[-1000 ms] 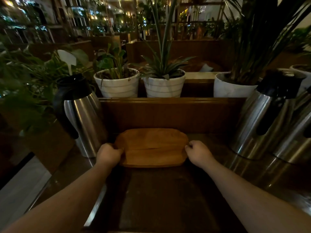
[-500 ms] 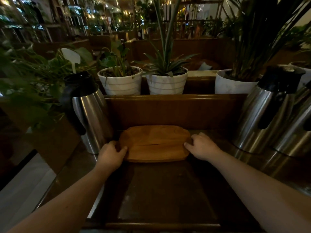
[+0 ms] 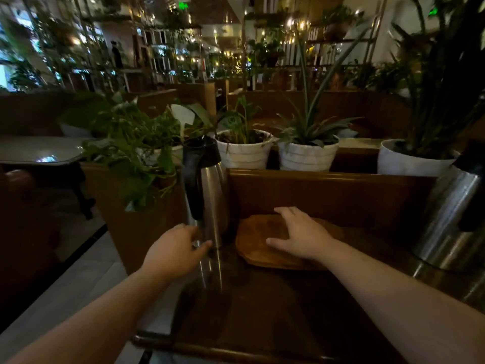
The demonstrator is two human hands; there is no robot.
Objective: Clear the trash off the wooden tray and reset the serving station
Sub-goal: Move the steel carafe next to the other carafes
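Left hand (image 3: 174,249): forearm enters from the lower left edge and reaches forward; the hand curls around the base of the left steel jug (image 3: 207,195), thumb on its near side, fingers hidden behind it. Grip: partly closed around the jug's lower body; how firm the contact is cannot be told in the dim, blurred light.

Right hand (image 3: 301,237): forearm enters from the lower right; palm down, fingers spread, lying flat on the wooden tray (image 3: 258,248). Grip: wide, holding nothing, only pressing on the tray's top.

Wooden tray: rounded board, flat on the dark bench (image 3: 275,306), against the raised wooden back panel (image 3: 328,193), just right of the left steel jug. Its right part is covered by the hand and wrist; the bare part shows no loose item.

Left steel jug: upright at the bench's left edge, black handle and black top facing the camera.

Right steel jug (image 3: 451,222): tilted in the wide-angle view, cut off by the right frame edge.

3 white plant pots (image 3: 244,151) stand in a row on the ledge behind the back panel; the right one is partly hidden by the right steel jug. Room beyond: dark, lights blurred, detail unreadable.
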